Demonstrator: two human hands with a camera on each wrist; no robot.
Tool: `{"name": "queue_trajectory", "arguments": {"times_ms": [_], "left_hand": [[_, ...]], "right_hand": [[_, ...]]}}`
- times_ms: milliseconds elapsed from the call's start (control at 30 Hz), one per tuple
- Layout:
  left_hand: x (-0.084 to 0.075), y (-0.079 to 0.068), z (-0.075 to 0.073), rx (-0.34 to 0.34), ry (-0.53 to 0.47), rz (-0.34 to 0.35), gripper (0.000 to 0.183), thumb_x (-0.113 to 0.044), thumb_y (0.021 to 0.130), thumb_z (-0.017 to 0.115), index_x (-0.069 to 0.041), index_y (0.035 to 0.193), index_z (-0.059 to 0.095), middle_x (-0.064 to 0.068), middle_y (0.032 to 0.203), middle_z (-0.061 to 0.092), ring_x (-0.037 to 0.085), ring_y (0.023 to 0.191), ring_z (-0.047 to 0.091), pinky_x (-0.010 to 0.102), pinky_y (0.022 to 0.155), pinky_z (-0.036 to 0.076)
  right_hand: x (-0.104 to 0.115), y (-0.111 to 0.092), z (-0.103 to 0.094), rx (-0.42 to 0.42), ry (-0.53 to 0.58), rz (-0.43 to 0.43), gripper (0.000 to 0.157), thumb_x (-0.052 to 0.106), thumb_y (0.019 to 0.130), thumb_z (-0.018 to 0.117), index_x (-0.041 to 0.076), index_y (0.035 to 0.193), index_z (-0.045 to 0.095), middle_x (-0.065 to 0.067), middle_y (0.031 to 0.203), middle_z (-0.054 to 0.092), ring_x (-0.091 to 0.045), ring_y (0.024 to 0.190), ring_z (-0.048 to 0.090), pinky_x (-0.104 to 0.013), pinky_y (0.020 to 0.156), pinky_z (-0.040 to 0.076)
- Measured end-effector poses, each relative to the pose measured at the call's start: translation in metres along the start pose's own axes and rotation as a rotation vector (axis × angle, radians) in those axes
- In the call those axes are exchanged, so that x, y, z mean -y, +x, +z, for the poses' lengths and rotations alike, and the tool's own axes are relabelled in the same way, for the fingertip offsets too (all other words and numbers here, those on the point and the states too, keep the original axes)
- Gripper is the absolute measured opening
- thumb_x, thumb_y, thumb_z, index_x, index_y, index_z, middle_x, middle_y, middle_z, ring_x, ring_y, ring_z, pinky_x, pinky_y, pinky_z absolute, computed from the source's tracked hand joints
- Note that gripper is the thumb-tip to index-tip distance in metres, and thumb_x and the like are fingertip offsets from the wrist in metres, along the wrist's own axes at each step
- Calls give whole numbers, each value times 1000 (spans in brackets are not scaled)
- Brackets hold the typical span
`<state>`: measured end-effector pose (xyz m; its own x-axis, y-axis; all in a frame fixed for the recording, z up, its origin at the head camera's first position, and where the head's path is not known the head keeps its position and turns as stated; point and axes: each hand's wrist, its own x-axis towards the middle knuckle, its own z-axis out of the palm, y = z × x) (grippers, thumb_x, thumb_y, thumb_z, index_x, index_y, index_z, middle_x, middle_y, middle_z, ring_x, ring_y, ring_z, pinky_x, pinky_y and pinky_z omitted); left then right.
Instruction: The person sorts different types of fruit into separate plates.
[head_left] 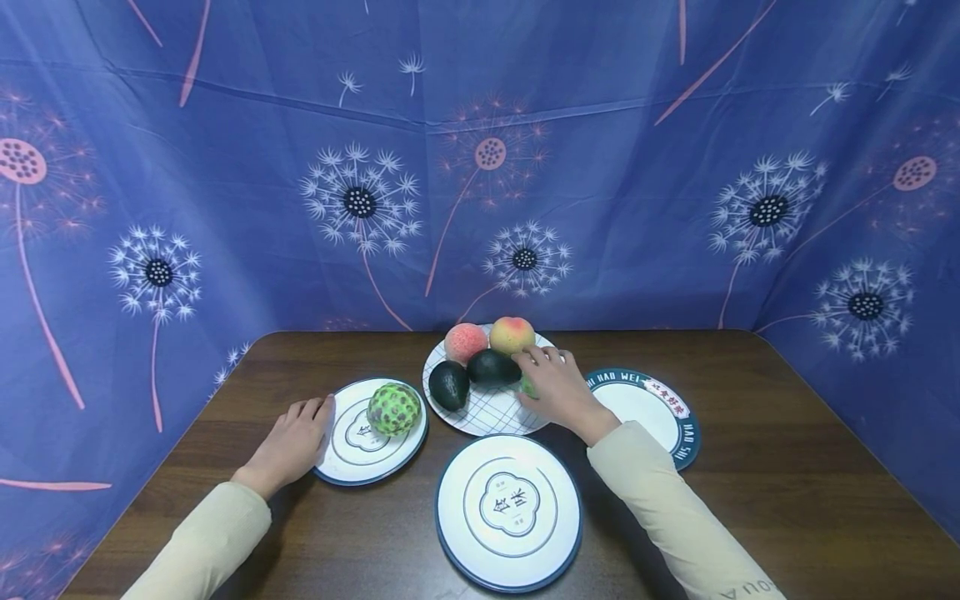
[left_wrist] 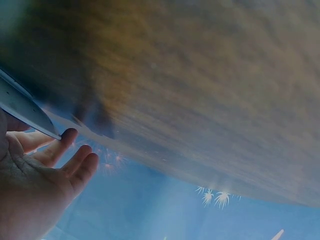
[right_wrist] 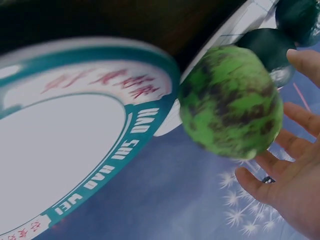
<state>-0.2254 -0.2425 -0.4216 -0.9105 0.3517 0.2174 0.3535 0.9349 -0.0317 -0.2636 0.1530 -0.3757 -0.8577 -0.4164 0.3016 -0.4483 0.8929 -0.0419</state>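
Sitting at the bottom centre of the frame, a blue-rimmed front plate (head_left: 510, 546) bears printed characters. At center left, the left hand (head_left: 295, 442), fingers loosely spread, touches the rim of the left plate (head_left: 342, 417), where a spotted green fruit (head_left: 393, 409) already rests. At center right, a teal-rimmed plate (head_left: 633, 417) lies beside the right forearm. Just beyond, the right hand (head_left: 558, 387), fingers spread wide, is at a second green fruit (right_wrist: 231, 102) at the right side of the far plate (head_left: 498, 414); whether its fingertips press the fruit is hard to tell. Work appears to be at an early stage: one fruit is on the left plate, while two dark green fruits (head_left: 449, 385), a pink peach (head_left: 466, 342) and a yellow peach (head_left: 512, 336) share the far plate, before a blue dandelion cloth (head_left: 262, 167).
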Motion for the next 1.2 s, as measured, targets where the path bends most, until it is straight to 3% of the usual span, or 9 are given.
{"name": "queue_trajectory", "arguments": {"times_ms": [467,1200], "left_hand": [[-1,-1,-1,7,9,-7,50,-10,87,54,8,131,39,28,124,47,45,114,44,57,91,39],[0,0,-2,23,2,-22,51,-13,89,52,8,133,37,28,126,46,46,115,42,57,93,37]], "right_hand": [[-15,-11,4,24,-9,61,65,41,78,68,12,132,47,-14,130,49,-37,115,45,-57,97,35],[-20,-16,9,67,52,90,78,34,73,75,11,137,38,-14,132,45,-36,112,48,-55,96,36]]}}
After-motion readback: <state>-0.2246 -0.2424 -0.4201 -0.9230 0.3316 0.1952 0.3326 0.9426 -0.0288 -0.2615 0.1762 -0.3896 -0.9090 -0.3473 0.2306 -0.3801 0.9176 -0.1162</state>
